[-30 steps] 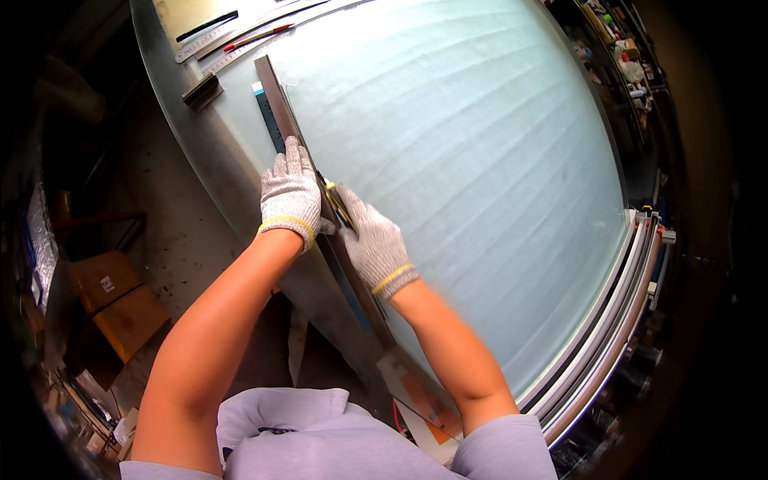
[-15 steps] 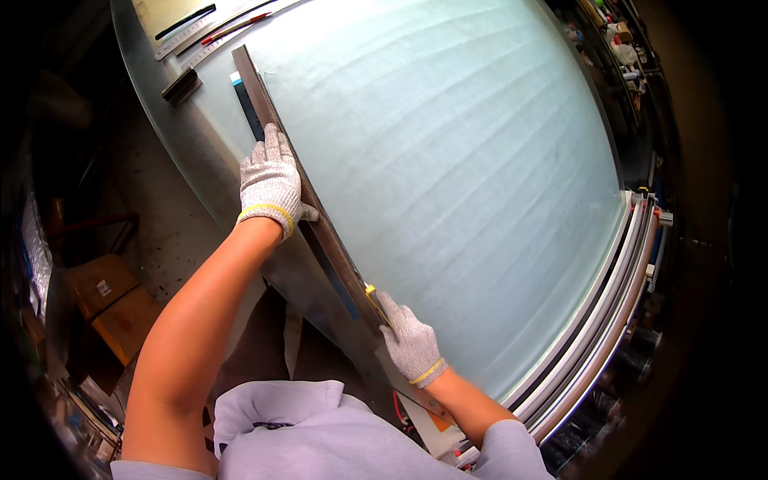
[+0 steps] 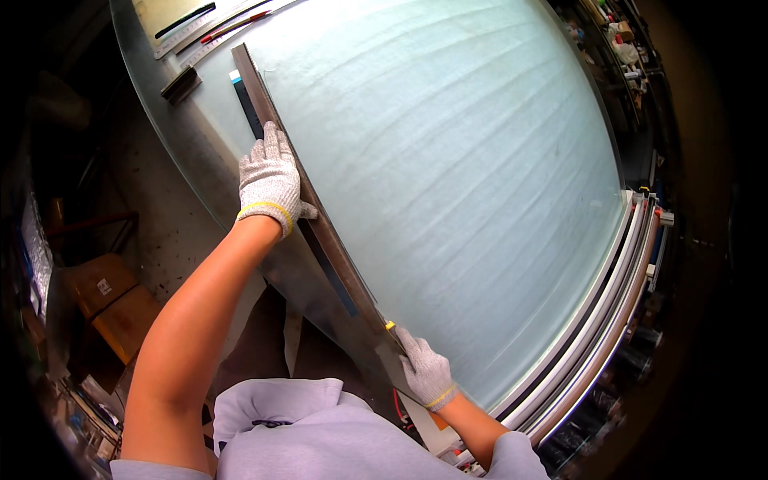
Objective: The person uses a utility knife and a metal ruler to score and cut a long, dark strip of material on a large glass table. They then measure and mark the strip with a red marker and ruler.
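A long brown metal bar [image 3: 254,84] lies slantwise along the left border of a pale bluish translucent sheet [image 3: 456,160]. My left hand [image 3: 270,182], in a grey knit glove with a yellow cuff, rests flat over the bar, fingers stretched forward and thumb out to the right side. A dark strip with a light blue end [image 3: 246,104] shows beside the bar, partly covered by it. At the bar's near end my right hand [image 3: 428,372], gloved alike, is closed round a yellow utility knife [image 3: 390,326]. The knife's tip meets the bar's right edge; its blade is too small to make out.
A short dark profile piece [image 3: 182,85] sits at the table's left edge. Beyond it lie rulers and a red pen [image 3: 234,28]. Long rails [image 3: 588,344] run along the right side. A brown cardboard box [image 3: 112,304] stands lower left.
My right hand has drawn the knife toward me and slightly right along the bar's edge. A dark line shows beside the bar where the knife was. My left hand stays in place.
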`<control>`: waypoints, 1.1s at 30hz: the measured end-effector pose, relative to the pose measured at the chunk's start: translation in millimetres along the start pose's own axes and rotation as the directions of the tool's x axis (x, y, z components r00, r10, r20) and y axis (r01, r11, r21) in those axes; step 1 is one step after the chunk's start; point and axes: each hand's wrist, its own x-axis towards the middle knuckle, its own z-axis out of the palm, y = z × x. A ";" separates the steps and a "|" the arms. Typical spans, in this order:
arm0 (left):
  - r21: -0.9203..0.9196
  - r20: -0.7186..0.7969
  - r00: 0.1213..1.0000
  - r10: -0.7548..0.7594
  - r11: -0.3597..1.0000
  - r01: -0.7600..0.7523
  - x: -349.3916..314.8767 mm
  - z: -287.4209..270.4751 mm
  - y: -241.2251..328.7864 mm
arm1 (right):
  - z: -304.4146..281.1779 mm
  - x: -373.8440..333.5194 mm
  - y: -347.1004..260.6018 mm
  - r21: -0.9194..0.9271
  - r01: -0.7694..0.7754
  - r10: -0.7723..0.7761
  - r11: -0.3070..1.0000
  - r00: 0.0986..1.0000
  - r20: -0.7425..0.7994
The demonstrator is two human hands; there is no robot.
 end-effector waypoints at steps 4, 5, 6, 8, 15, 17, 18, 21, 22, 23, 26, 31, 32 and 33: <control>-0.028 0.002 1.000 0.012 1.000 -0.012 2.0 -2.9 -2.9 | -8.2 -9.8 2.7 0.022 -0.045 0.044 0.999 0.998 0.041; -0.021 0.000 1.000 0.010 1.000 -0.010 1.8 -2.7 -3.5 | -12.7 -8.0 2.7 0.037 -0.057 0.055 0.998 0.997 0.058; -0.015 -0.001 1.000 0.006 1.000 -0.006 0.7 0.8 -3.1 | -16.7 -3.3 4.5 0.091 -0.041 0.045 0.995 0.998 -0.041; -0.004 -0.015 1.000 0.023 1.000 -0.023 0.9 2.3 -0.8 | -21.4 16.4 6.3 0.202 0.008 0.043 0.979 0.969 -0.244; -0.068 -0.024 1.000 0.020 0.997 -0.022 1.3 2.0 -4.7 | -76.3 291.4 -82.7 0.133 0.325 -0.212 0.936 0.827 -0.521; -0.058 -0.019 0.999 0.037 0.998 -0.038 0.8 1.2 -0.9 | -89.7 361.0 -128.1 0.076 0.279 -0.210 0.957 0.851 -0.481; -0.057 -0.045 0.998 0.049 0.997 -0.051 1.7 4.7 -1.8 | -94.3 386.1 -150.8 0.062 0.266 -0.208 0.962 0.861 -0.464; -0.053 -0.048 0.998 0.028 0.998 -0.030 4.3 10.1 -4.5 | -101.8 438.7 -199.4 -0.068 0.197 -0.209 0.978 0.932 -0.296; -0.050 -0.045 0.999 0.020 0.999 -0.022 4.8 10.4 -5.9 | -98.5 445.3 -208.9 -0.073 0.195 -0.207 0.978 0.942 -0.264; -0.048 -0.044 0.999 0.016 0.999 -0.018 5.4 11.5 -7.5 | -95.9 449.9 -215.8 -0.078 0.189 -0.202 0.979 0.951 -0.235; -0.044 -0.044 0.999 0.012 0.999 -0.014 6.7 13.1 -7.5 | -87.8 452.4 -219.1 -0.074 0.188 -0.199 0.979 0.960 -0.195; -0.040 -0.082 0.997 -0.012 0.999 0.008 6.6 15.5 -5.4 | -70.1 431.5 -199.7 -0.030 0.221 -0.222 0.975 0.950 -0.218; -0.057 -0.103 0.995 -0.006 0.998 0.000 10.2 20.5 -7.0 | -67.9 426.0 -195.7 -0.056 0.219 -0.226 0.974 0.950 -0.214; -0.073 -0.125 0.992 0.000 0.997 -0.009 16.8 29.1 -11.1 | -64.5 419.4 -191.9 -0.049 0.210 -0.216 0.976 0.953 -0.213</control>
